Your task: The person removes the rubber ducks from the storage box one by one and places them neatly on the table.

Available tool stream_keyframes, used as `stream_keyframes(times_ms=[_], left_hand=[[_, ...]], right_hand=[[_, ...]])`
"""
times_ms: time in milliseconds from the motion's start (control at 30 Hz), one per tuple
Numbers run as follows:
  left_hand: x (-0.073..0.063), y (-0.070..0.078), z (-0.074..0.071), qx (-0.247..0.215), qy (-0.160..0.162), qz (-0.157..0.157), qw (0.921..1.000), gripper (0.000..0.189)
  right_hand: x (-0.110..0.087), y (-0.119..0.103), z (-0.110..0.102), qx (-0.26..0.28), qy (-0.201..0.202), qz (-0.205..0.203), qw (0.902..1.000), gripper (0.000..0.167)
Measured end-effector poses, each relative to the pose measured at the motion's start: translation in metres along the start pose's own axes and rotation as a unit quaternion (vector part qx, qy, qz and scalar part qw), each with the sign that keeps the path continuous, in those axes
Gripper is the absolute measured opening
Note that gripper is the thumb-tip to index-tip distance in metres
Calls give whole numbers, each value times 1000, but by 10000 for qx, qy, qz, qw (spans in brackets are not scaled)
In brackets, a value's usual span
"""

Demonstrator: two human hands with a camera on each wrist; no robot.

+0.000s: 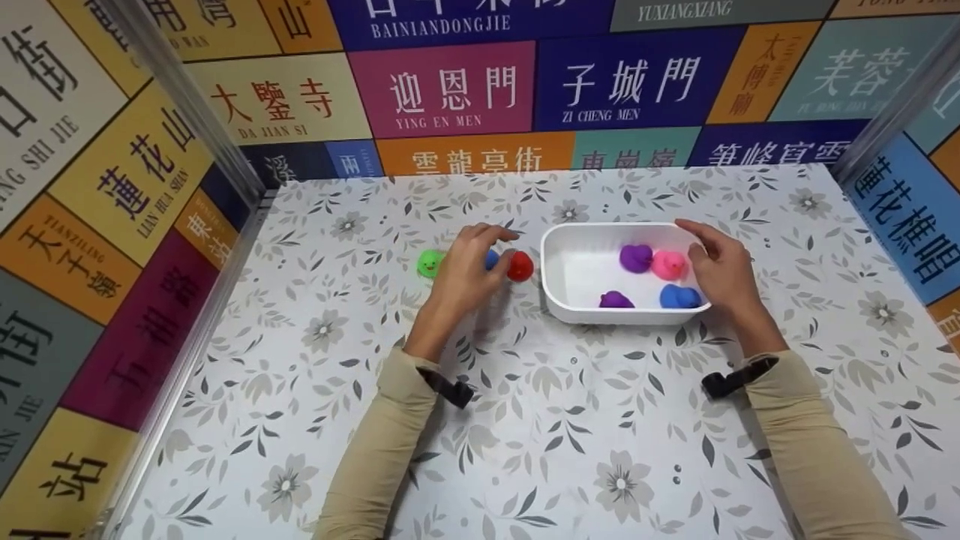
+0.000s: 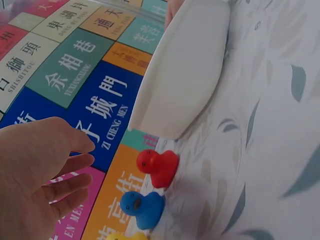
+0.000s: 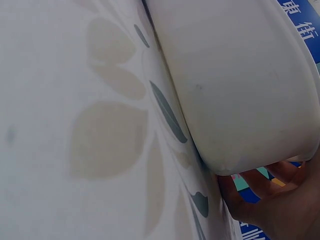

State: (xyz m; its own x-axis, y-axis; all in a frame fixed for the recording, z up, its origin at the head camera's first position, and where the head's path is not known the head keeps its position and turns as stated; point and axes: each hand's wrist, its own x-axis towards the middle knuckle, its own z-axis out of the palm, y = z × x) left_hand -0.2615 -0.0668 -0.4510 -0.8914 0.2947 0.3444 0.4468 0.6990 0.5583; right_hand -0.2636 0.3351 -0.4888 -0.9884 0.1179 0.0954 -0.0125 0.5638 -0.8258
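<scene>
Fingers of the left hand (image 1: 466,264), parted near the red duck (image 1: 520,267), should pinch it lightly while the right hand (image 1: 727,271), gripping the white tub (image 1: 581,274), steadies it.

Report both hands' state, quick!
Left hand: open, holding nothing, near the red duck.
Right hand: closed, holding the white tub by one end.

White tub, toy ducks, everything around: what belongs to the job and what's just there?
Looks part of the job:
white tub, touched by the right hand
pink duck, blue duck, two purple ducks inside it
red duck, second blue duck, yellow duck, green duck outside it, near the left hand

Just surroundings:
flowered tabletop
printed wall panels
black wrist devices, worn
</scene>
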Motion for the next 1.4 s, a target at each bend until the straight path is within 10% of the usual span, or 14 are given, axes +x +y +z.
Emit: stream_keyframes(times_ms=[967, 1400], left_hand=[[20, 72, 53, -361, -613, 1179, 9905, 23], [26, 85, 77, -597, -1302, 1157, 9829, 27]], right_hand=[[1, 2, -1, 1, 43, -75, 10000, 48], [-1, 1, -1, -7, 12, -31, 10000, 48]])
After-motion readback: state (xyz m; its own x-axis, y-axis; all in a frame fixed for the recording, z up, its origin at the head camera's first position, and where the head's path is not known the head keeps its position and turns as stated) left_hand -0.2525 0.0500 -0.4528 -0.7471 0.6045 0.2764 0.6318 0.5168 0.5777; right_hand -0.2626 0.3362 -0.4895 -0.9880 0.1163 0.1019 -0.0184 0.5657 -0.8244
